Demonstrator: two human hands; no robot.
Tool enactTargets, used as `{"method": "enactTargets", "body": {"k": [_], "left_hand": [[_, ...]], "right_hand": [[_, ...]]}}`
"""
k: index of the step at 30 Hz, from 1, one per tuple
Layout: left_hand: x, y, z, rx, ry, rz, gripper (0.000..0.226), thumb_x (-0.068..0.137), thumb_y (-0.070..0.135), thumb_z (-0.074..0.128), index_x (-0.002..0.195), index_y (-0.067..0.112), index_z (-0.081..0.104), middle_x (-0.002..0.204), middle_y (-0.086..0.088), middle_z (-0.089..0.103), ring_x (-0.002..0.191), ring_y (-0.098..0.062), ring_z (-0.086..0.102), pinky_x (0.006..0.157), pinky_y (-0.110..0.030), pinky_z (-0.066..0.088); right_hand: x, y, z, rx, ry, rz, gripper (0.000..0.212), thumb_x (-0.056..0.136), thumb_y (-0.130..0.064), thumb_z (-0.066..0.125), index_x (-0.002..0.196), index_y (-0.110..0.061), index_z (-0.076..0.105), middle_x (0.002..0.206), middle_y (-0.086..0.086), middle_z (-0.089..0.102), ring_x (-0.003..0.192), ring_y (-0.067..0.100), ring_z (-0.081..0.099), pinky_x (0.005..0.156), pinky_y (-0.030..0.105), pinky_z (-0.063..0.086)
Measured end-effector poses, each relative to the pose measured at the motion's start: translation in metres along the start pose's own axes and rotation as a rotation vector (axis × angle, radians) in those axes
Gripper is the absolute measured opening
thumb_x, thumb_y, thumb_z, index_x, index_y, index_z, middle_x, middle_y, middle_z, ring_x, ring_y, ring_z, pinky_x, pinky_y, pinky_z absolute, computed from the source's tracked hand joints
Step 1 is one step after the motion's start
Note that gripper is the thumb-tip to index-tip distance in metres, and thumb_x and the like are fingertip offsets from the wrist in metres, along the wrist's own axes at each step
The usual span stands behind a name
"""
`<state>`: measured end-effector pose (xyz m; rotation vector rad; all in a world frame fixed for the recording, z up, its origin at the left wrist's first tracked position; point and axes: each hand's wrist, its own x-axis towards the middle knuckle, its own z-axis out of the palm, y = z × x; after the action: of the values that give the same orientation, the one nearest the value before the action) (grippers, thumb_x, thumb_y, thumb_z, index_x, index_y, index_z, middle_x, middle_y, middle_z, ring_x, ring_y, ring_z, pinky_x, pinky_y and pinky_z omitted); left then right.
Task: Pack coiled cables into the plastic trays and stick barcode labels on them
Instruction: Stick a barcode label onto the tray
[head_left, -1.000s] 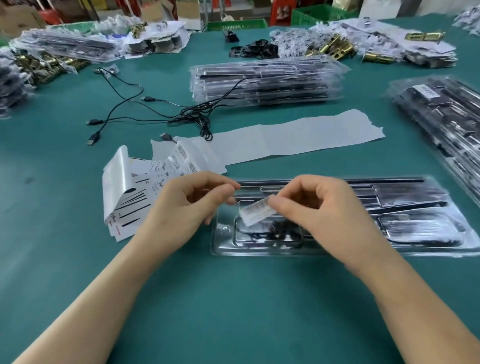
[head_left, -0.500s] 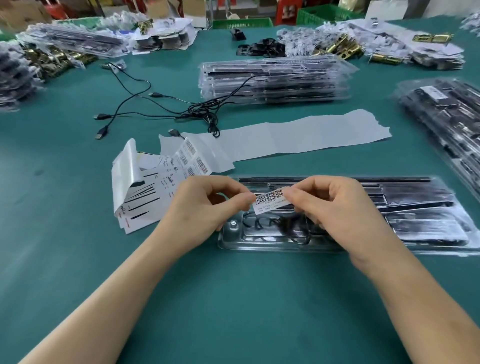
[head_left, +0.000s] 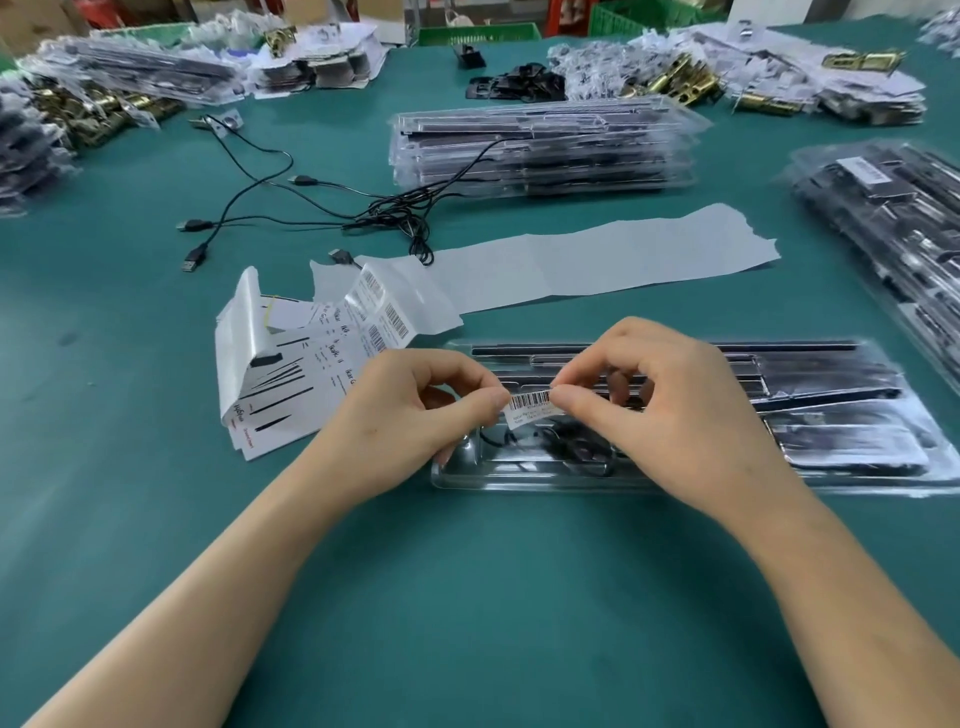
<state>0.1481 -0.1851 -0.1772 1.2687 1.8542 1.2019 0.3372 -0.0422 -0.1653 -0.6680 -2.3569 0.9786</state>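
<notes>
Since a second ago, the small white barcode label (head_left: 531, 409) has turned from a tilted, blank-looking slip held by the right hand alone to a level strip with its black bars facing up, held at both ends. The left hand (head_left: 415, 415) pinches the label's left end between thumb and forefinger, its other fingers curled beneath. The right hand (head_left: 670, 410) pinches the right end the same way, with its remaining fingers bent and raised.

The label sits just over the left end of the long clear plastic tray (head_left: 519, 480), which lies flat on the teal-green table (head_left: 467, 597). Whether the label touches the tray yet cannot be told. Directly below it, a coiled black cable (head_left: 576, 449) rests in the tray's left compartment; dark parts fill the compartments further right.

Left of the tray lies a loose pile of printed white label sheets (head_left: 291, 374), and behind it a long strip of pale backing paper (head_left: 597, 260). Farther back, uncoiled black USB cables (head_left: 311, 202) trail beside a stack of clear packed trays (head_left: 540, 150).
</notes>
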Motion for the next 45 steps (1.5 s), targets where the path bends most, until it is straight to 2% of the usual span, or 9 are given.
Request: {"method": "enactTargets", "body": {"k": [4,7,10,15,21,26,30,37,45], "left_hand": [[-0.0006,0.0005,0.0022,0.023,0.005,0.005,0.014,0.092,0.035,0.073,0.082,0.026,0.073,0.066,0.009,0.067,0.045,-0.009,0.053,0.048,-0.017,0.04],[-0.0009,0.0019,0.0037,0.031,0.014,0.001,0.014,0.091,0.031,0.075,0.079,0.025,0.073,0.058,0.008,0.065,0.044,-0.006,0.054,0.046,-0.013,0.038],[-0.0004,0.0015,0.003,0.06,-0.018,0.003,0.013,0.091,0.031,0.076,0.08,0.025,0.075,0.061,-0.004,0.064,0.05,-0.007,0.053,0.051,-0.016,0.041],[0.0,0.0006,0.0032,0.099,-0.047,0.006,0.014,0.092,0.031,0.076,0.079,0.025,0.076,0.05,0.009,0.046,0.048,-0.006,0.046,0.054,-0.013,0.039],[0.0003,-0.0007,0.0041,0.151,-0.032,0.02,0.013,0.091,0.03,0.077,0.079,0.025,0.075,0.049,0.007,0.042,0.046,-0.004,0.046,0.052,-0.01,0.038],[-0.0001,-0.0008,0.0047,0.181,-0.027,0.026,0.012,0.091,0.032,0.076,0.08,0.026,0.075,0.049,0.008,0.041,0.049,-0.006,0.042,0.053,-0.012,0.038],[-0.0002,0.0001,0.0054,0.205,-0.024,0.031,0.014,0.091,0.031,0.076,0.078,0.026,0.075,0.048,0.01,0.04,0.049,-0.005,0.042,0.053,-0.013,0.039],[-0.0002,-0.001,0.007,0.246,-0.009,0.053,0.014,0.091,0.03,0.076,0.078,0.025,0.073,0.047,0.009,0.041,0.048,-0.005,0.041,0.052,-0.01,0.038],[-0.0006,-0.0039,0.0089,0.256,0.006,0.073,0.015,0.089,0.03,0.077,0.077,0.025,0.071,0.047,0.009,0.042,0.047,-0.005,0.038,0.052,-0.011,0.036]], "right_hand": [[0.0005,0.0014,-0.0019,-0.057,-0.032,-0.008,0.009,0.082,-0.041,0.074,0.074,-0.039,0.071,0.082,-0.015,0.063,0.071,0.014,0.057,0.066,0.025,0.046],[0.0008,0.0033,-0.0044,-0.075,-0.087,0.002,0.012,0.084,-0.043,0.073,0.073,-0.038,0.072,0.083,-0.018,0.064,0.076,0.009,0.058,0.066,0.018,0.043],[0.0013,0.0049,-0.0069,-0.089,-0.135,0.019,0.013,0.084,-0.046,0.072,0.072,-0.039,0.072,0.084,-0.019,0.065,0.08,0.004,0.059,0.066,0.013,0.039],[0.0014,0.0064,-0.0061,-0.137,-0.171,0.018,0.013,0.082,-0.045,0.071,0.073,-0.037,0.073,0.08,-0.018,0.064,0.083,-0.001,0.057,0.066,0.014,0.035],[0.0009,0.0074,-0.0051,-0.129,-0.188,0.02,0.011,0.081,-0.042,0.075,0.072,-0.037,0.072,0.089,-0.024,0.063,0.084,-0.002,0.057,0.068,0.008,0.037],[0.0011,0.0084,-0.0047,-0.123,-0.187,0.023,0.011,0.081,-0.039,0.076,0.072,-0.036,0.072,0.085,-0.021,0.063,0.082,-0.003,0.057,0.068,0.009,0.038],[0.0003,0.0088,-0.0045,-0.114,-0.193,0.028,0.011,0.081,-0.038,0.077,0.072,-0.035,0.073,0.076,-0.015,0.064,0.079,0.0,0.058,0.065,0.012,0.039],[-0.0004,0.0098,-0.0033,-0.131,-0.191,0.035,0.011,0.083,-0.038,0.076,0.073,-0.035,0.071,0.076,-0.016,0.064,0.081,0.002,0.058,0.063,0.015,0.036],[-0.001,0.0097,-0.0024,-0.185,-0.191,0.015,0.014,0.083,-0.037,0.079,0.073,-0.036,0.069,0.077,-0.016,0.063,0.084,0.003,0.054,0.069,0.024,0.041]]}}
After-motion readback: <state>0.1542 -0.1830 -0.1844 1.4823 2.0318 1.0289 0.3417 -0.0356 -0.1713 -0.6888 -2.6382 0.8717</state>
